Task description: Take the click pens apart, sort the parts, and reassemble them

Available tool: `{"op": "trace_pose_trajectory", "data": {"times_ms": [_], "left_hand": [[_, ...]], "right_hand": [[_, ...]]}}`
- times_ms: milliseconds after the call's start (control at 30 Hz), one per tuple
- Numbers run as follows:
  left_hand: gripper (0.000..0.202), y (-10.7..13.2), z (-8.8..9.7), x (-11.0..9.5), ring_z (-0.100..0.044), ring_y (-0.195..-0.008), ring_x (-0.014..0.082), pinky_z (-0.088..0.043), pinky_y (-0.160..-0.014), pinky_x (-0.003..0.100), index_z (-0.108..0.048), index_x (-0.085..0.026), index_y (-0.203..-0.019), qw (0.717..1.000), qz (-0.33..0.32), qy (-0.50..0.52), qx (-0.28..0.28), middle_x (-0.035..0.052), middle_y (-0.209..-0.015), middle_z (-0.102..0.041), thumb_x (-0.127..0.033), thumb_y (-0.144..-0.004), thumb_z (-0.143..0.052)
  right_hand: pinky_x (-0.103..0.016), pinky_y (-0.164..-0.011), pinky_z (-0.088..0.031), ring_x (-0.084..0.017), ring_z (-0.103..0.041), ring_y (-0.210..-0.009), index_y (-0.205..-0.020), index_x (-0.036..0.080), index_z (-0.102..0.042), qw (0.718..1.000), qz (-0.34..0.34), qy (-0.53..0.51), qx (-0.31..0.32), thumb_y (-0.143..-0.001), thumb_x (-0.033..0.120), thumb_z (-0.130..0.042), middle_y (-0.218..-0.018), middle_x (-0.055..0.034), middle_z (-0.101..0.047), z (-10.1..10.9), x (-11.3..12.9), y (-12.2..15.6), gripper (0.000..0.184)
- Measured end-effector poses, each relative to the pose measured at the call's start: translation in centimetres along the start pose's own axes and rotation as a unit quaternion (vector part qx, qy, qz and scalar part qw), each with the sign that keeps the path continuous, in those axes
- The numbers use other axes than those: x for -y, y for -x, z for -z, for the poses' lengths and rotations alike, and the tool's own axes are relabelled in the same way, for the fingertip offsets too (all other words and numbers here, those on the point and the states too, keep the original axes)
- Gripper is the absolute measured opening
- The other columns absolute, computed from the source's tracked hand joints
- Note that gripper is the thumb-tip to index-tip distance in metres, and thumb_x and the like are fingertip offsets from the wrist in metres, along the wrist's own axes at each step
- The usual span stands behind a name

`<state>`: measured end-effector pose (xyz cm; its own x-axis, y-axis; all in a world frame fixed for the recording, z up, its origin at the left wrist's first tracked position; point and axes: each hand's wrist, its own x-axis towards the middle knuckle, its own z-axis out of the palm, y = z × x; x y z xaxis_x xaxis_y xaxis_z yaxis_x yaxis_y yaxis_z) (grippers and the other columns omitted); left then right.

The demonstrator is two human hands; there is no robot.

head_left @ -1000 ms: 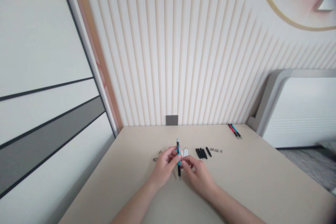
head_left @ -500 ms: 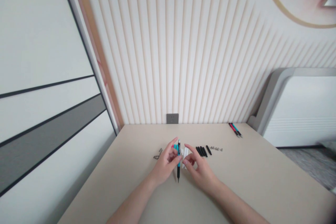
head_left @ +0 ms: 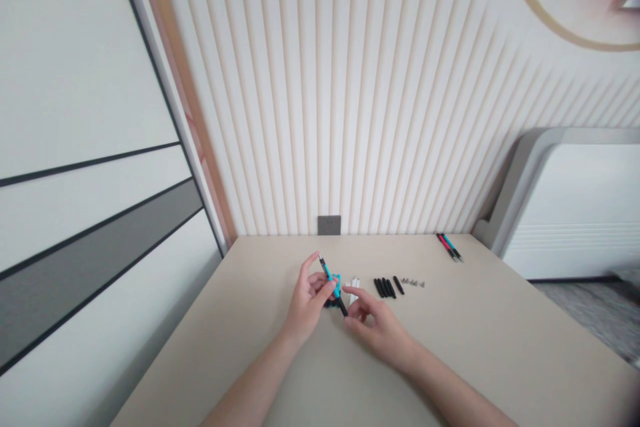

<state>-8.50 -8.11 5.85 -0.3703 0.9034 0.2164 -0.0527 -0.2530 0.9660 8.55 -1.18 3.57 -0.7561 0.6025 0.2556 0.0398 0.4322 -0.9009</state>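
Left hand [head_left: 307, 300], closed on a tilted teal-and-black pen [head_left: 330, 277]; right hand [head_left: 377, 328], open, just beside the pen's black end. Beyond: white pen parts [head_left: 353, 289], black barrels [head_left: 386, 288], small metal parts [head_left: 414, 283], and 2 pens [head_left: 449, 247], all on a beige surface [head_left: 450, 347].

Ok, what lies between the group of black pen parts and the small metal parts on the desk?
In the head view, a single black pen part lies there, set apart from the group of black pen parts and short of the small metal parts.

Glossy plastic pen [head_left: 327, 271], matt tabletop [head_left: 465, 327]
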Motion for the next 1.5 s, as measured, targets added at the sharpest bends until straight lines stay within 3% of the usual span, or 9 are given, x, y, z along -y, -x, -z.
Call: {"op": "trace_pose_trajectory", "data": {"times_ms": [133,267,367,600,900,1067,1300,1500], "left_hand": [[0.066,-0.4,0.7,0.0,-0.063,-0.096,0.0188,-0.053,-0.078,0.029,-0.036,-0.024,-0.14,0.999,-0.02,-0.021,-0.04,0.0085,-0.112,-0.062,-0.041,-0.084,-0.066],[0.048,-0.6,1.5,0.3,-0.061,-0.097,0.019,-0.052,-0.081,0.028,-0.057,-0.019,-0.126,0.994,-0.025,-0.089,-0.064,0.0094,-0.119,-0.059,-0.043,-0.085,-0.063],[0.042,-0.6,1.8,0.4,-0.06,-0.097,0.0185,-0.051,-0.082,0.028,-0.066,-0.018,-0.118,0.993,-0.033,-0.104,-0.054,0.0085,-0.121,-0.057,-0.042,-0.085,-0.063],[0.049,-0.2,1.6,0.6,-0.055,-0.082,0.0143,-0.048,-0.07,0.023,-0.061,-0.02,-0.129,0.996,-0.018,-0.083,-0.032,0.0027,-0.094,-0.057,-0.04,-0.085,-0.066],[0.042,0.6,0.8,0.0,-0.055,-0.086,0.0172,-0.047,-0.069,0.025,-0.069,-0.02,-0.117,0.997,-0.001,-0.08,0.008,0.0069,-0.102,-0.057,-0.043,-0.082,-0.068],[0.049,0.6,0.6,0.0,-0.055,-0.087,0.0168,-0.049,-0.074,0.027,-0.061,-0.023,-0.128,0.996,0.004,-0.084,0.006,0.0059,-0.107,-0.057,-0.04,-0.083,-0.067],[0.051,0.8,0.5,0.4,-0.053,-0.083,0.0149,-0.046,-0.064,0.023,-0.058,-0.023,-0.132,0.997,0.012,-0.067,0.019,0.0064,-0.109,-0.054,-0.039,-0.084,-0.066],[0.057,0.7,0.8,0.4,-0.052,-0.084,0.0147,-0.046,-0.068,0.023,-0.05,-0.025,-0.139,0.997,0.008,-0.074,0.01,0.0043,-0.104,-0.055,-0.039,-0.085,-0.064]], "right_hand": [[-0.029,-0.067,-0.045,-0.016,-0.054,-0.071,-0.107,0.019,-0.069,0.993,-0.031,-0.013,-0.113,-0.086,0.045,-0.059,-0.082,-0.0038,-0.065,1.1,-0.4,-0.5,0.035],[-0.028,-0.059,-0.04,-0.016,-0.049,-0.064,-0.104,0.017,-0.071,0.973,-0.064,-0.1,-0.2,-0.08,0.054,-0.065,-0.07,-0.002,-0.059,3.4,-1.3,-1.0,0.045],[-0.027,-0.059,-0.039,-0.014,-0.047,-0.062,-0.107,0.015,-0.07,0.956,-0.073,-0.165,-0.23,-0.077,0.054,-0.069,-0.066,0.0003,-0.055,4.4,-1.9,-1.3,0.049],[-0.027,-0.062,-0.041,-0.015,-0.05,-0.064,-0.104,0.015,-0.07,0.943,-0.074,-0.227,-0.231,-0.073,0.052,-0.074,-0.069,0.0,-0.058,3.7,-2.3,-1.7,0.048],[-0.028,-0.062,-0.043,-0.016,-0.054,-0.066,-0.102,0.016,-0.068,0.939,-0.066,-0.243,-0.236,-0.074,0.057,-0.071,-0.075,-0.0033,-0.064,3.9,-3.2,-1.9,0.05],[-0.028,-0.064,-0.043,-0.016,-0.056,-0.069,-0.104,0.017,-0.068,0.932,-0.058,-0.261,-0.247,-0.076,0.054,-0.071,-0.078,-0.0029,-0.065,4.1,-3.2,-2.0,0.046],[-0.028,-0.064,-0.043,-0.016,-0.055,-0.068,-0.101,0.016,-0.069,0.934,-0.048,-0.257,-0.244,-0.076,0.05,-0.072,-0.074,-0.0029,-0.065,4.1,-3.1,-2.0,0.043],[-0.027,-0.06,-0.04,-0.014,-0.051,-0.065,-0.103,0.017,-0.07,0.945,-0.04,-0.2,-0.257,-0.076,0.049,-0.072,-0.071,-0.0005,-0.061,5.1,-2.9,-1.9,0.042]]}}
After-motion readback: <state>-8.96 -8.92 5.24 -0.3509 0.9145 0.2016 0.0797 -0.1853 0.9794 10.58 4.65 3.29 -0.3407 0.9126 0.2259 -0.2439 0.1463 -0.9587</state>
